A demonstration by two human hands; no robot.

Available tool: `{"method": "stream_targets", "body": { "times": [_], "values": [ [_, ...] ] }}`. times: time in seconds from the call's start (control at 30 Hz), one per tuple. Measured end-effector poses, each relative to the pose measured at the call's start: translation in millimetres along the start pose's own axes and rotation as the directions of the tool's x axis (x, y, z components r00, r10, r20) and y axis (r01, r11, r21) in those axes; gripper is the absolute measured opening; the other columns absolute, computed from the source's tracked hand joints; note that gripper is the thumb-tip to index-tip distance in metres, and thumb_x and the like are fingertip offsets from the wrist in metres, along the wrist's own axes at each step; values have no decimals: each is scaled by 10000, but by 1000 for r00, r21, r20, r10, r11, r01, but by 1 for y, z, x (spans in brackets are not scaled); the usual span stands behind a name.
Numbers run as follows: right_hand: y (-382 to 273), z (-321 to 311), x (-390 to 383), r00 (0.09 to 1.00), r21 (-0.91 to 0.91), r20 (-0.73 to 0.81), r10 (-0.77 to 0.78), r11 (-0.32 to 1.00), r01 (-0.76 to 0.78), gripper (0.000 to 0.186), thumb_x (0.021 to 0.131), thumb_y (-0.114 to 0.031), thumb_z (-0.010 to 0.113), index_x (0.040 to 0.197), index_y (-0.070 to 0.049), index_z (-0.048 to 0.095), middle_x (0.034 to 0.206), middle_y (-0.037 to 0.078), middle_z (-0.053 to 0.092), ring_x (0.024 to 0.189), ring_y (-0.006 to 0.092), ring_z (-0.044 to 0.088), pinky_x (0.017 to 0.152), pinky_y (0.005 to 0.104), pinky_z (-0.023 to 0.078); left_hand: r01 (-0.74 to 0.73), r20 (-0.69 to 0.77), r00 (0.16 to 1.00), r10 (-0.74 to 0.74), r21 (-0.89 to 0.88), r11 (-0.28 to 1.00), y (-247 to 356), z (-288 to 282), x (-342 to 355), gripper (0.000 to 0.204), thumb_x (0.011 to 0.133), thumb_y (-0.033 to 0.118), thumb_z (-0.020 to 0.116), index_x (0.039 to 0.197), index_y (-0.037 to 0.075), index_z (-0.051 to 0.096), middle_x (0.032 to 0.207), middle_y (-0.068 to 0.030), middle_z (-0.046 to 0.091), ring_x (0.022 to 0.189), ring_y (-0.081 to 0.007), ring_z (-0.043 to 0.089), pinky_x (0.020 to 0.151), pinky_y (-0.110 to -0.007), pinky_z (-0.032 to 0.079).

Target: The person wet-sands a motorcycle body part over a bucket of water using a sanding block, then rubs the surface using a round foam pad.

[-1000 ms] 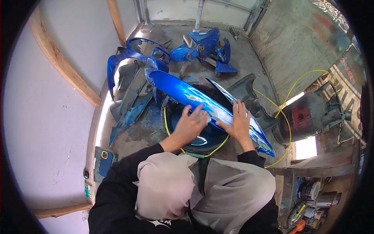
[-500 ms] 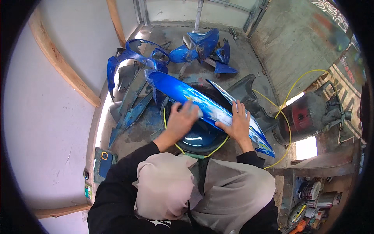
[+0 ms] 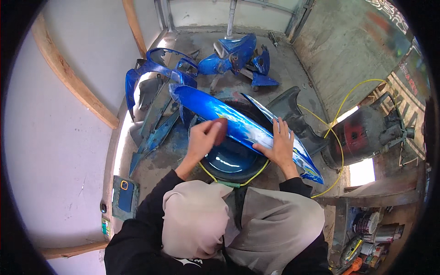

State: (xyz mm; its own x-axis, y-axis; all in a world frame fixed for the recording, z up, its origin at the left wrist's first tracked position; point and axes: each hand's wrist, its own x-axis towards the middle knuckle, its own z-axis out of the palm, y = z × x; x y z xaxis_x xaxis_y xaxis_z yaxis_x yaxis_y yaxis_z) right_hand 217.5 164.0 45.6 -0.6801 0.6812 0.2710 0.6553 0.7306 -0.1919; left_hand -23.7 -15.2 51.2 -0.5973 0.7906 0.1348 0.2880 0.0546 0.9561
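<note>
A long blue motorcycle body panel [image 3: 208,106] with white and yellow graphics lies slantwise across a round black basin [image 3: 261,170] of dark water. My left hand [image 3: 200,141] is closed around a reddish-brown piece of sandpaper [image 3: 221,130] at the panel's near edge. The sandpaper's far side is hidden. Spread fingers of my right hand [image 3: 280,145] rest on the panel's right part, the thumb along its near edge. A narrow white-and-blue pointed strip [image 3: 256,106] shows just beyond the panel, partly hidden by it.
More blue body panels [image 3: 231,57] lie on the far floor, with dark trim pieces [image 3: 153,133] at the left. At the right are a black-and-red tank [image 3: 355,137] and a yellow hose [image 3: 341,151]. A phone [image 3: 126,195] lies left; a cluttered shelf [image 3: 366,229] stands lower right.
My left hand has shifted slightly left and turned, so the sandpaper's reddish-brown face now shows. It was blurred before. My right hand and the panel have stayed in place.
</note>
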Motion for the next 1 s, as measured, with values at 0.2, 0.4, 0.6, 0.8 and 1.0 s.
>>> {"method": "stream_targets", "body": {
  "times": [0.2, 0.4, 0.6, 0.8, 1.0],
  "values": [
    [-8, 4, 2, 1000, 19, 18, 2, 1000, -2, 1260, 712, -783, 808, 1602, 14, 406, 1679, 273, 369, 1569, 461, 323, 1221, 701, 249, 242, 166, 970, -177, -722, 648, -32, -19, 5, 416, 1129, 297, 562, 1389, -27, 597, 1274, -177, 738, 1075, -297, 759, 884, -391, 632],
    [-7, 4, 1, 1000, 14, 2, -10, 1000, 10, 1264, 708, -788, 808, 1602, 11, 407, 1672, 273, 383, 1565, 459, 331, 1222, 697, 247, 368, 371, 921, -122, -721, 588, -13, -23, 0, 497, 1143, 384, 514, 1459, 1, 518, 1416, -218, 660, 1214, -339, 714, 926, -466, 639],
    [-6, 8, 1, 1000, 16, -9, -13, 1000, 13, 1262, 713, -793, 800, 1605, 7, 405, 1671, 277, 384, 1563, 461, 334, 1222, 693, 248, 356, 390, 917, -80, -713, 604, -18, -34, 0, 592, 1126, 464, 518, 1507, 12, 483, 1452, -224, 636, 1201, -329, 716, 903, -440, 647],
    [-8, 6, 2, 1000, 12, 1, -15, 1000, 15, 1268, 710, -797, 799, 1610, 4, 402, 1675, 276, 379, 1566, 457, 332, 1226, 687, 249, 291, 351, 936, -25, -731, 617, -21, -57, 7, 610, 1134, 485, 481, 1528, 20, 461, 1469, -207, 631, 1196, -319, 722, 801, -399, 620],
    [-9, 4, 2, 1000, 17, -3, -7, 1000, 7, 1255, 712, -780, 811, 1607, 3, 409, 1678, 274, 376, 1567, 455, 332, 1229, 685, 248, 240, 222, 970, -102, -783, 574, -37, -70, 13, 594, 1125, 469, 520, 1506, 15, 490, 1399, -188, 656, 1224, -339, 704, 880, -401, 622]
  ]
}}
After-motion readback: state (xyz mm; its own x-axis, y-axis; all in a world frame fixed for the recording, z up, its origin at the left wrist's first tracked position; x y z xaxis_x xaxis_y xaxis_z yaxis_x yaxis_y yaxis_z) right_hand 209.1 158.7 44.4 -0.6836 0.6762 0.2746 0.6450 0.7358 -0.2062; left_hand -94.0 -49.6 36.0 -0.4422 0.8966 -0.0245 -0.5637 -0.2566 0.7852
